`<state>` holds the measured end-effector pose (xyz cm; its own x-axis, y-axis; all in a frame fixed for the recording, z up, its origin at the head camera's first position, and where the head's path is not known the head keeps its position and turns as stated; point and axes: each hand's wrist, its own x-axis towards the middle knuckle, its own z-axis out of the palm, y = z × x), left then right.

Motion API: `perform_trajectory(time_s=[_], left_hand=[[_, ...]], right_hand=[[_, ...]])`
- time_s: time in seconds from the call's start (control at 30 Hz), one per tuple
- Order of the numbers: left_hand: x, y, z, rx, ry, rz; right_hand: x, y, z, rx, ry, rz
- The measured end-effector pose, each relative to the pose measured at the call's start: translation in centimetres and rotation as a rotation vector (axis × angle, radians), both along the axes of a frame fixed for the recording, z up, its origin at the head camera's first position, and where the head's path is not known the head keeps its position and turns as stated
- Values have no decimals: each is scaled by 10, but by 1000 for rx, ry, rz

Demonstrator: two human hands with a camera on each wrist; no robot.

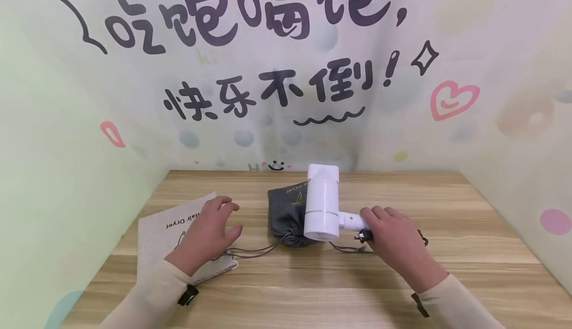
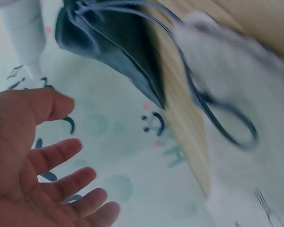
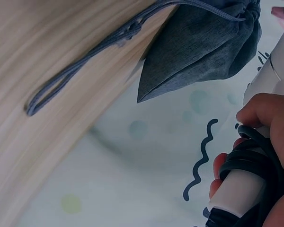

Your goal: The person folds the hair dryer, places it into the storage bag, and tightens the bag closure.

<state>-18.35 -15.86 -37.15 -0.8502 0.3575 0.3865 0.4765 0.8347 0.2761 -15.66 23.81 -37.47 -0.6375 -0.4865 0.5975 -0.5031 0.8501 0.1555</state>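
My right hand (image 1: 397,239) grips the handle of a white hair dryer (image 1: 322,200) in the head view. Its black cord (image 3: 251,163) is wound round the handle under my fingers, and the plug (image 1: 365,235) sticks out beside them. Behind the dryer lies a dark grey drawstring pouch (image 1: 286,215), partly hidden by it, its neck gathered. My left hand (image 1: 210,234) hovers over a pale cloth bag (image 1: 156,239) printed "Hair Dryer". Fingers and thumb are spread apart there and hold nothing, as the left wrist view also shows.
The pouch's drawstrings (image 1: 256,253) trail left and right across the wooden table (image 1: 286,294). A printed cloth backdrop (image 1: 250,140) with large lettering hangs behind the table's far edge. Pale walls (image 1: 527,180) flank both sides.
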Motion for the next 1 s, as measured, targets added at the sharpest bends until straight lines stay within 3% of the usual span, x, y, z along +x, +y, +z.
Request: perform_trajectory(time_s=[0.2,0.47,0.73,1.0], left_hand=[[12,34,1,112,147,-79],[36,83,9,171,248,-214],[44,101,11,125,279,-236],[42,111,3,120,303,-217]], right_hand=[[-1,-7,-3,-2,-25,-21],[-3,-22,-3,15,-57,-33],[-3,-34,-5,6,-43,-8],[-3,-39,-8,-1,-9,34]])
